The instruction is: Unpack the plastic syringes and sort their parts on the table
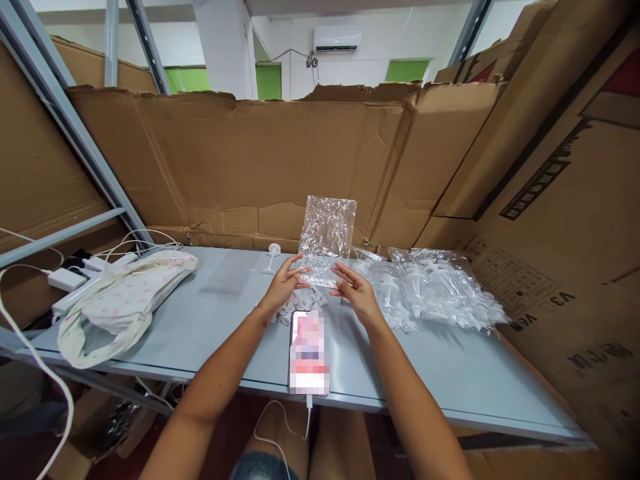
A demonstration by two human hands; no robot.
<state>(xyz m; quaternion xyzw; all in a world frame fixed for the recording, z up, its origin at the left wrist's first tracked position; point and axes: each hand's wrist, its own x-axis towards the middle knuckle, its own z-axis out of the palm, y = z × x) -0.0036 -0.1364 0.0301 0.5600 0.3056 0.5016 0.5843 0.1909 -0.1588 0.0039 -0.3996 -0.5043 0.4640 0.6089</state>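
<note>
A clear plastic bag stands up between my hands above the table, its upper part flat and crinkled. My left hand pinches its lower left side, and my right hand has fingers closed at the lower right side. Nothing shows inside the bag. Just below my hands lies a loose pile of small white plastic parts. A white plastic piece with a round disc end stands behind my left hand. Flat clear bags lie to the left.
Filled clear bags of white parts lie to the right. A phone on a cable sits at the front edge. A pale cloth bag and power strips occupy the left. Cardboard walls the back.
</note>
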